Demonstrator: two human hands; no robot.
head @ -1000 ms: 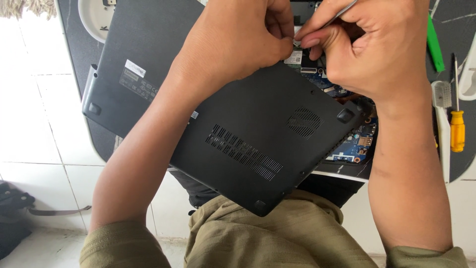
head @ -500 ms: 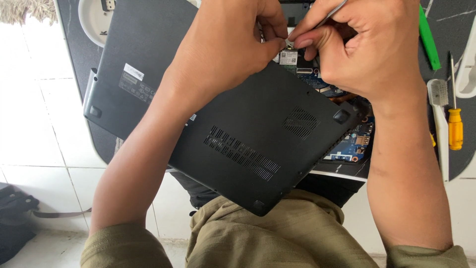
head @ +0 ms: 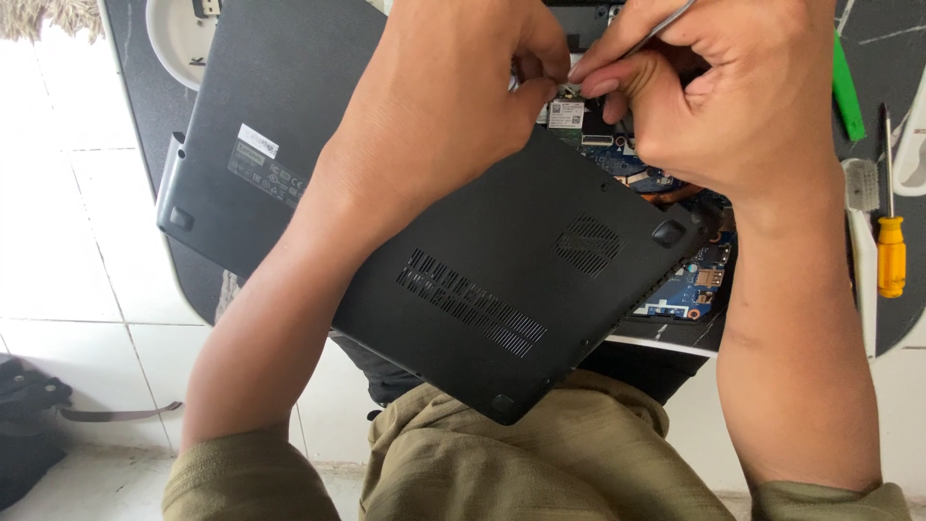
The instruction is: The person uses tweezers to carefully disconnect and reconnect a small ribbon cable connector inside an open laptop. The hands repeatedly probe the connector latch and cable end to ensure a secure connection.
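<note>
The right hand (head: 733, 96) pinches slim metal tweezers (head: 666, 17) closed, their tips hidden behind the fingers just above the small white-labelled card (head: 566, 114); whether they hold anything cannot be told. The left hand (head: 453, 96) meets them there, thumb and forefinger pinched together at the same spot, on what is too small to see. That card sits on the exposed board (head: 690, 280), just past the far edge of the loose black cover (head: 502, 280), which lies skewed over the laptop. Judged from this, the work wants a light, steady pinch, wrists braced on the cover, pulling straight rather than twisting. Right of the card, well apart, lie a green pry tool (head: 847, 92) and a yellow-handled screwdriver (head: 890, 241) on the worktop (head: 907, 309).
</note>
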